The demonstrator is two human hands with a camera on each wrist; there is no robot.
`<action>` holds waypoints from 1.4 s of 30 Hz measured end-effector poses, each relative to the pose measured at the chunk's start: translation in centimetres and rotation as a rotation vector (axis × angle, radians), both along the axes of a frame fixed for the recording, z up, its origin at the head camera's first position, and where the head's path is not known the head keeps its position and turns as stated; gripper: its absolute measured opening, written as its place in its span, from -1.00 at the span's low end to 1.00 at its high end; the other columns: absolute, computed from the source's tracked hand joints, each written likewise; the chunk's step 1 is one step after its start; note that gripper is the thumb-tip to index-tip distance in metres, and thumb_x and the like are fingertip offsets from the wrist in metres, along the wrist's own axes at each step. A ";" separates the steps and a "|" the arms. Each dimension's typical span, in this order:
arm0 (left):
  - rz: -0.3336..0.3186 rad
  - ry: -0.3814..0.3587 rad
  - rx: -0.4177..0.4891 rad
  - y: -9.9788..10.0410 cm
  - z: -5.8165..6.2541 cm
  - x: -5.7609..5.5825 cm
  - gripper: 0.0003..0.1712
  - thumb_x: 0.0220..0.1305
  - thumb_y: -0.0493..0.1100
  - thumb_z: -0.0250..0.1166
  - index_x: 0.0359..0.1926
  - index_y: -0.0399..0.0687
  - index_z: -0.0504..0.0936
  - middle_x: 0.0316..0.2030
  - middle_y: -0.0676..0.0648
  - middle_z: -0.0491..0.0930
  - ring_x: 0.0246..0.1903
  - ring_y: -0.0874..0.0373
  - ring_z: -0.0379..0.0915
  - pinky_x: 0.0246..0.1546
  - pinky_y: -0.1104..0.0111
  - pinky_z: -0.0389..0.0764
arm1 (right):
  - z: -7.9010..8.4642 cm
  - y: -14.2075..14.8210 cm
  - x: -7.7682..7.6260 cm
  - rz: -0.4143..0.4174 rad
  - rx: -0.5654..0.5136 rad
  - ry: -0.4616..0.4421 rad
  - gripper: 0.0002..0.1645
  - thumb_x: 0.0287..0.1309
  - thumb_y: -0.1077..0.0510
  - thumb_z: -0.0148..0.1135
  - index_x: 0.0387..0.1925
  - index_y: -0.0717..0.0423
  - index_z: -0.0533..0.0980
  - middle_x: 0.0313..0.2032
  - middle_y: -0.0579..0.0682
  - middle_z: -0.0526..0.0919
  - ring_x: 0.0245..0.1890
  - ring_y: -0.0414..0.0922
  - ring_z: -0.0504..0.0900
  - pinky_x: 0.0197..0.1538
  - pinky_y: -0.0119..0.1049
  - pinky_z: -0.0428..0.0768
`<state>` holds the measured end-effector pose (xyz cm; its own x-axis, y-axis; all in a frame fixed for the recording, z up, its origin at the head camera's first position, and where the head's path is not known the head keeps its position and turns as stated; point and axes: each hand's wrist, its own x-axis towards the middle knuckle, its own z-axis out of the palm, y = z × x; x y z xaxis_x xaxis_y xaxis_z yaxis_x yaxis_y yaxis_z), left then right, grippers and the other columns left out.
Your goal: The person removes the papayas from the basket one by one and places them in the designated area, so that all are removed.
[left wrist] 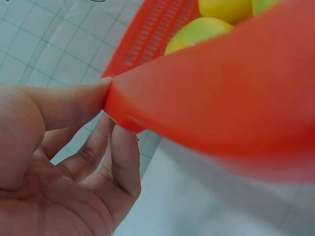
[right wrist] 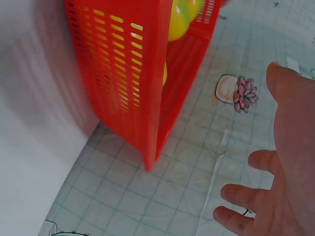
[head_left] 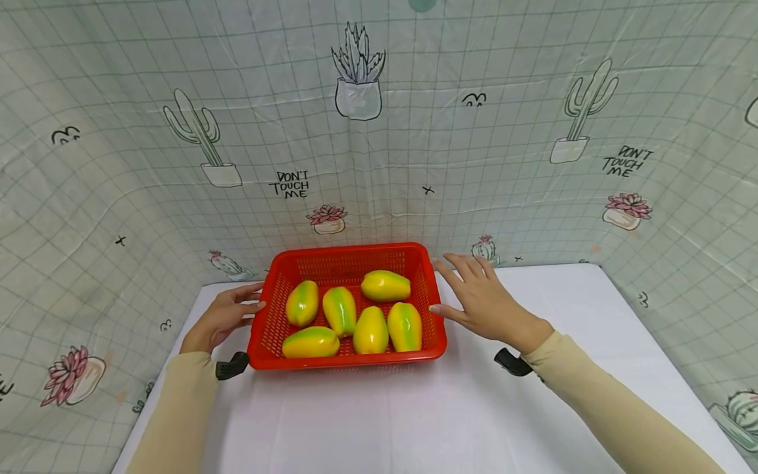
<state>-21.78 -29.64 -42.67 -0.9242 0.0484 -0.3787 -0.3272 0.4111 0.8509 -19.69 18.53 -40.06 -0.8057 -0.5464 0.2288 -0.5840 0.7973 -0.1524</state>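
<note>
A red plastic basket (head_left: 346, 362) with slotted walls stands on the white table, holding several glossy yellow-green oval fruits (head_left: 386, 286). At its left side, my left hand (head_left: 222, 315) pinches the rim; the left wrist view shows the thumb (left wrist: 74, 104) on the rim's edge and bent fingers beneath it. My right hand (head_left: 482, 299) is beside the basket's right rim with its fingers spread. In the right wrist view that hand (right wrist: 295, 162) holds nothing, and a gap separates it from the basket (right wrist: 155, 83).
The white tabletop (head_left: 379, 421) extends in front of the basket and to its right. Behind and along both sides hangs a gridded cloth (head_left: 426, 145) printed with potted cacti and lettering. Dark wrist-worn pieces (head_left: 512, 362) show under the sleeves.
</note>
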 end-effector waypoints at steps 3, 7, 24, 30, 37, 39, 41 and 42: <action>0.000 -0.016 0.025 -0.1 0.0 -0.1 -0.20 0.59 -0.18 0.20 0.67 -0.19 0.06 0.55 -0.44 0.17 0.35 -0.25 0.38 0.34 0.03 0.53 | 0.1 -0.5 -0.2 0.017 -0.002 -0.011 0.02 0.34 -0.23 0.39 0.58 0.21 0.24 0.50 0.34 0.30 0.48 0.29 0.28 0.54 0.38 0.06; -0.006 -0.023 0.029 -0.2 0.2 -0.1 -0.20 0.59 -0.19 0.20 0.67 -0.20 0.06 0.54 -0.43 0.18 0.25 -0.11 0.46 0.21 0.20 0.61 | 0.1 -1.2 -0.6 0.059 0.020 0.009 0.03 0.28 -0.22 0.45 0.56 0.20 0.27 0.47 0.34 0.34 0.44 0.29 0.33 0.52 0.36 0.11; 0.024 -0.063 0.038 -0.1 0.3 0.0 -0.19 0.59 -0.16 0.22 0.68 -0.14 0.07 0.53 -0.42 0.22 0.15 0.02 0.51 0.17 0.19 0.58 | 0.1 -4.3 -1.3 0.208 0.185 -0.088 0.03 0.15 -0.19 0.57 0.52 0.14 0.38 0.41 0.25 0.46 0.42 0.27 0.40 0.50 0.32 0.22; 0.034 -0.071 0.042 -0.1 0.3 -0.1 -0.20 0.60 -0.16 0.21 0.68 -0.14 0.08 0.53 -0.42 0.22 0.17 -0.01 0.52 0.18 0.19 0.60 | -0.1 -5.3 -1.8 0.262 0.241 -0.087 -0.02 0.15 -0.21 0.57 0.47 0.14 0.44 0.37 0.25 0.49 0.38 0.25 0.43 0.51 0.30 0.23; 0.040 -0.082 0.055 -0.2 0.3 -0.1 -0.20 0.60 -0.17 0.20 0.68 -0.12 0.07 0.54 -0.41 0.21 0.08 0.10 0.54 0.22 0.14 0.56 | -0.4 -6.6 -1.9 0.304 0.345 -0.061 -0.02 0.12 -0.26 0.57 0.44 0.13 0.46 0.29 0.20 0.56 0.30 0.20 0.50 0.46 0.17 0.37; 0.035 -0.081 0.059 -0.3 0.3 -0.2 -0.21 0.60 -0.17 0.19 0.68 -0.13 0.07 0.54 -0.41 0.22 0.03 0.15 0.55 0.13 0.23 0.59 | -0.4 -6.9 -1.9 0.302 0.376 -0.072 0.00 0.12 -0.28 0.56 0.45 0.12 0.46 0.29 0.19 0.57 0.31 0.19 0.51 0.46 0.14 0.38; 0.030 -0.079 0.064 -0.3 0.3 -0.2 -0.20 0.60 -0.18 0.20 0.68 -0.13 0.06 0.54 -0.42 0.23 0.00 0.18 0.56 0.04 0.31 0.60 | -0.3 -7.3 -1.9 0.295 0.400 -0.090 0.01 0.11 -0.29 0.56 0.46 0.11 0.45 0.31 0.18 0.56 0.32 0.18 0.50 0.47 0.13 0.37; 0.027 -0.077 0.064 -0.3 0.3 -0.2 -0.20 0.60 -0.18 0.20 0.68 -0.14 0.06 0.54 -0.42 0.23 0.00 0.18 0.56 0.02 0.32 0.61 | -0.2 -7.4 -1.9 0.290 0.411 -0.101 0.02 0.11 -0.29 0.55 0.47 0.10 0.44 0.32 0.18 0.56 0.34 0.17 0.50 0.47 0.12 0.37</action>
